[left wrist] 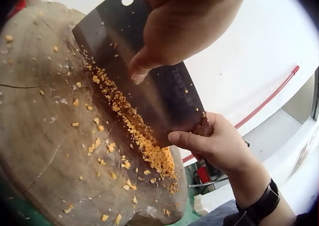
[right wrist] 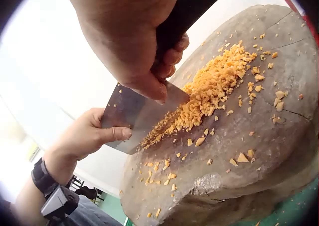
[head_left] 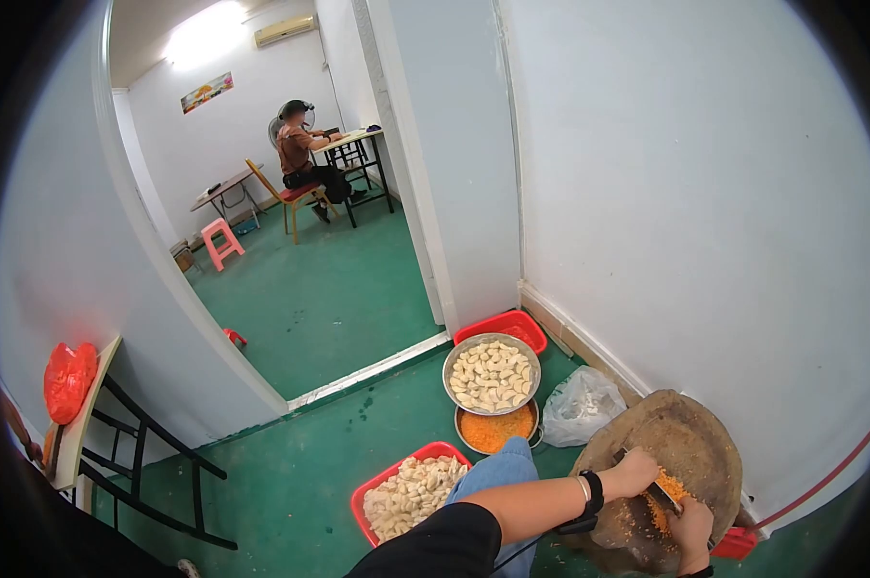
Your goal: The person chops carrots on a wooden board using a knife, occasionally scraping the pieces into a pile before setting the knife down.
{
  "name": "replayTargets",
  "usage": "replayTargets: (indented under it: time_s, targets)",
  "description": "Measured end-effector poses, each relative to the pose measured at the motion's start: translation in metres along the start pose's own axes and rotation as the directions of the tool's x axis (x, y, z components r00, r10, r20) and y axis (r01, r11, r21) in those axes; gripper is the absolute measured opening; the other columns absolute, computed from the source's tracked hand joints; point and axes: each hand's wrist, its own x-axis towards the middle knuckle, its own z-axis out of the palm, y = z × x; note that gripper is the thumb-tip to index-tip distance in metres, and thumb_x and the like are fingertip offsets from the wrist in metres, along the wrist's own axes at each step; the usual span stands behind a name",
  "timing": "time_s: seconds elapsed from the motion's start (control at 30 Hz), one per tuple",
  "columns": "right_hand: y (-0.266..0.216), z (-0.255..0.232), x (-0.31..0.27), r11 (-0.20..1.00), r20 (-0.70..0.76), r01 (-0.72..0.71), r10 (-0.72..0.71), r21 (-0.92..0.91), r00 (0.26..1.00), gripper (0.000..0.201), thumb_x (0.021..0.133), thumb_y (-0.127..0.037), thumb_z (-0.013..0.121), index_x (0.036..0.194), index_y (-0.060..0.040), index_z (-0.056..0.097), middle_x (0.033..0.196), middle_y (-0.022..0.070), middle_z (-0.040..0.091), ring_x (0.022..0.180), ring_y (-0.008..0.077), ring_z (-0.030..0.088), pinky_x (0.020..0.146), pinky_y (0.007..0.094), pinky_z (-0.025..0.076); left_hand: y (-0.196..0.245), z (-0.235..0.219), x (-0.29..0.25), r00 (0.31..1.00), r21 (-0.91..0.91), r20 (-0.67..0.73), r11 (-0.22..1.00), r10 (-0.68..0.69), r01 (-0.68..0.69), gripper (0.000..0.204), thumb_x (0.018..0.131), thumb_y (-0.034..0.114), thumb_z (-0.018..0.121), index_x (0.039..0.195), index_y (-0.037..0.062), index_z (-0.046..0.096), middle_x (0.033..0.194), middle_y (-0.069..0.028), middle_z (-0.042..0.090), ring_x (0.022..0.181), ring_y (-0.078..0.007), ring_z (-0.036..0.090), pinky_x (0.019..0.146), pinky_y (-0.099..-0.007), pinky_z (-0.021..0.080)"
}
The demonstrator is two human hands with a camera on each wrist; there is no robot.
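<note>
A wide cleaver (head_left: 662, 495) (left wrist: 167, 104) (right wrist: 137, 111) stands on edge on a round wooden block (head_left: 594, 525) (left wrist: 40, 116) (right wrist: 269, 131). My right hand (head_left: 691, 530) (left wrist: 224, 146) (right wrist: 124, 41) grips its black handle (right wrist: 187, 16), thumb against the blade. At the blade's far end, my left hand (head_left: 633, 473) (left wrist: 192, 29) (right wrist: 82, 138) pinches the metal. Finely chopped orange bits (head_left: 670, 485) (left wrist: 144, 141) (right wrist: 214, 84) lie in a ridge along the cutting edge, with loose crumbs scattered over the wood.
Beside the block are a plastic bag (head_left: 581, 405), a bowl of orange bits (head_left: 497, 432), a pan of pale crescent pieces (head_left: 493, 374) and a red basket (head_left: 360, 511) of pale pieces. The wall (head_left: 695, 193) rises behind. A person (head_left: 296, 149) sits beyond the doorway.
</note>
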Motion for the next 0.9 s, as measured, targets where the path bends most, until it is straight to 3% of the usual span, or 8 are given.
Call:
replayTargets:
  time_s: [0.8,0.9]
  targets:
    - [-0.006,-0.001,-0.001,0.999,-0.015,-0.046,0.046,0.000,0.999,0.024,0.064,-0.023,0.077,0.071,-0.0060,0.062,0.068,0.0156,0.063,0.071,0.0348,0.063,0.067,0.0434,0.051,0.002,-0.002,-0.003,1.000,0.019,0.011,1.000,-0.020,0.020,0.008,0.071,0.015,0.061,0.068,0.0121,0.068,0.072,-0.0072,0.066,0.071,-0.0230,0.065,0.063,-0.0356,0.043]
    - [-0.006,-0.001,-0.001,0.999,-0.022,-0.051,0.051,0.000,0.998,0.023,0.064,-0.023,0.077,0.071,-0.0060,0.062,0.068,0.0156,0.063,0.070,0.0347,0.063,0.066,0.0435,0.051,0.002,0.000,-0.001,0.999,0.035,0.040,0.999,-0.027,0.026,0.007,0.069,0.017,0.065,0.071,0.0128,0.070,0.073,-0.0066,0.068,0.072,-0.0218,0.066,0.061,-0.0357,0.044]
